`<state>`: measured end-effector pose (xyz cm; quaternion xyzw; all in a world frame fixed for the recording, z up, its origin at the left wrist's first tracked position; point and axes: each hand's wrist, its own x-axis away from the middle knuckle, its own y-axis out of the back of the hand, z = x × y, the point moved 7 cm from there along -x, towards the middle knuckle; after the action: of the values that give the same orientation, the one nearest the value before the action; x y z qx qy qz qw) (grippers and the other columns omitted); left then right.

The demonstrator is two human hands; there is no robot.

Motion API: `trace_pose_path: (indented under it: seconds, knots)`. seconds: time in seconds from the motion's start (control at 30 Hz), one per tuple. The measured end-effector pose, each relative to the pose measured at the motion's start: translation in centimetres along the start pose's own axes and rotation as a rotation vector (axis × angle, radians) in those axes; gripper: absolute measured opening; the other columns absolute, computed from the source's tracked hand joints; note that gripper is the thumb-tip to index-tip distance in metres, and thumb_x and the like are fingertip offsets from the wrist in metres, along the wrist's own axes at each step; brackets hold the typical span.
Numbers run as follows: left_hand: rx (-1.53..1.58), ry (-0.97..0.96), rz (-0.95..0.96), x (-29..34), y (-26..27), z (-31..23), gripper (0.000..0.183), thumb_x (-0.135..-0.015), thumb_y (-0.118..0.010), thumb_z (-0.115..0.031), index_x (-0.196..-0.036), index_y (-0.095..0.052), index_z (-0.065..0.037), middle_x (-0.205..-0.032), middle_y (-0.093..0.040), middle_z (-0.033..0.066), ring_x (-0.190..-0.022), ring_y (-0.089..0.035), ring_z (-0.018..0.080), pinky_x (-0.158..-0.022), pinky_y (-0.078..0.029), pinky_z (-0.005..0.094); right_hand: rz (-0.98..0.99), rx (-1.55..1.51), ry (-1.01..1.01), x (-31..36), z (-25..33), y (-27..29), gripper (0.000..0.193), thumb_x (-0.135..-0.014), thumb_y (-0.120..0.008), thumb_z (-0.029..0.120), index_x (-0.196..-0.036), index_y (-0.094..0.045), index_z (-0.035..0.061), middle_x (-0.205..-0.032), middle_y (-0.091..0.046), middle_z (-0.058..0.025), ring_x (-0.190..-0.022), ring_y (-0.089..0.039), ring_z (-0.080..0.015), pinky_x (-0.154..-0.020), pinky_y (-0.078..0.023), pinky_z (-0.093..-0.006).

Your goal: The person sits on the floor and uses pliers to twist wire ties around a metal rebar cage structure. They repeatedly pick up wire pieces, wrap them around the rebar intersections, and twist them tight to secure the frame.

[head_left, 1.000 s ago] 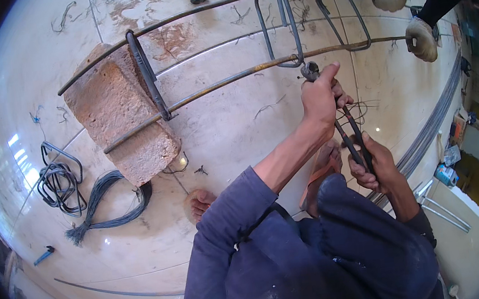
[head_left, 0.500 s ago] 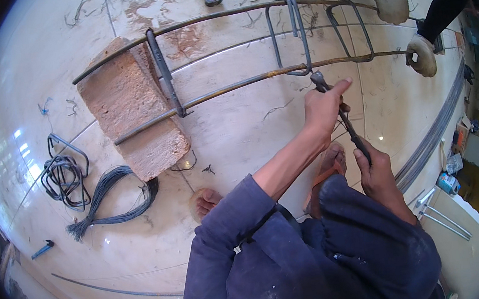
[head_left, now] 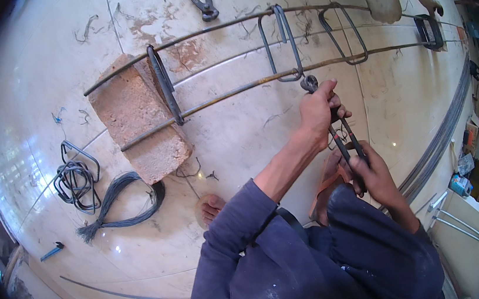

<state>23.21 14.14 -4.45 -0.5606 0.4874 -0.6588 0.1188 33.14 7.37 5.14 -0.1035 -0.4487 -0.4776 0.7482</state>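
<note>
Both my hands are on a pair of dark pincers. My left hand is closed around them just below the jaws, its thumb pointing to the right. My right hand grips the handles lower down, and these stand apart. The jaws lie just on my side of the near steel rod, close to a rectangular wire stirrup. That stirrup spans the near rod and the far rod. Another stirrup leans to its right. Any tie wire at the jaws is too small to make out.
A rough brick block supports the rods' left ends. Loose stirrups and a tie-wire bundle lie left. Other pincers lie beyond the rods. A co-worker's gloved hand rests at the far rod. Long bars run along the right.
The pincer handles have spread apart, and the jaws have shifted slightly left, off the stirrup's corner. One of the co-worker's hands has left the near rod and moved farther away.
</note>
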Motion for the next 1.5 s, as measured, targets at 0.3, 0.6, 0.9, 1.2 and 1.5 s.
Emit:
trace_pose_path:
  seconds: [0.3, 0.6, 0.9, 1.2, 1.5]
  knots:
    - [0.042, -0.103, -0.235, -0.1, -0.2, -0.1, 0.027, -0.091, -0.055, -0.028, -0.073, -0.044, -0.012, -0.057, -0.039, -0.0024, -0.046, -0.042, 0.0132, -0.058, -0.051, 0.0355, -0.517, 0.957, 0.371, 1.1, 2.6, 0.0, 0.045, -0.088, -0.058, 0.013, -0.128, -0.047, -0.0052, -0.087, -0.057, -0.0209, -0.078, -0.059, -0.0396, -0.07, -0.048, -0.0445]
    - [-0.325, 0.055, 0.16, 1.6, 0.9, -1.6, 0.033, -0.09, -0.064, -0.039, -0.09, -0.059, -0.007, -0.086, -0.058, 0.0023, -0.09, -0.059, 0.0163, -0.088, -0.043, 0.0347, 0.568, -1.148, -0.462, -2.3, -7.3, -1.7, 0.054, -0.096, -0.039, 0.056, -0.098, -0.052, 0.0039, -0.061, -0.032, 0.0041, -0.041, -0.02, -0.0011, -0.032, -0.014, -0.0157]
    - [0.113, 0.04, 0.053, 0.4, 0.0, 0.2, 0.03, -0.099, -0.049, -0.032, -0.087, -0.039, -0.007, -0.073, -0.04, 0.0002, -0.064, -0.044, 0.0134, -0.069, -0.048, 0.033, -0.126, -0.089, -0.032, -1.0, -1.8, 1.9, 0.037, -0.098, -0.047, 0.039, -0.099, -0.055, 0.0029, -0.064, -0.049, -0.003, -0.042, -0.043, -0.007, -0.036, -0.033, -0.0222]
    - [-0.229, 0.094, 0.081, 0.1, 0.8, -1.2, 0.033, -0.094, -0.059, -0.035, -0.094, -0.048, -0.004, -0.081, -0.047, 0.0021, -0.076, -0.051, 0.0139, -0.077, -0.048, 0.0306, -0.201, 0.4, 0.253, -0.4, -0.7, 1.0, 0.039, -0.099, -0.045, 0.029, -0.118, -0.052, -0.0034, -0.068, -0.056, -0.0138, -0.06, -0.06, -0.0263, -0.058, -0.049, -0.0357]
    - [-0.285, -0.075, -0.114, 0.2, 1.3, -0.6, 0.036, -0.093, -0.058, -0.04, -0.074, -0.052, -0.009, -0.067, -0.05, -0.0004, -0.074, -0.059, 0.0163, -0.074, -0.044, 0.0324, 0.709, -1.454, -0.299, -1.2, -7.2, -4.9, 0.053, -0.1, -0.032, 0.049, -0.111, -0.05, 0.0011, -0.058, -0.032, 0.0035, -0.04, -0.025, -0.0045, -0.032, -0.021, -0.0194]
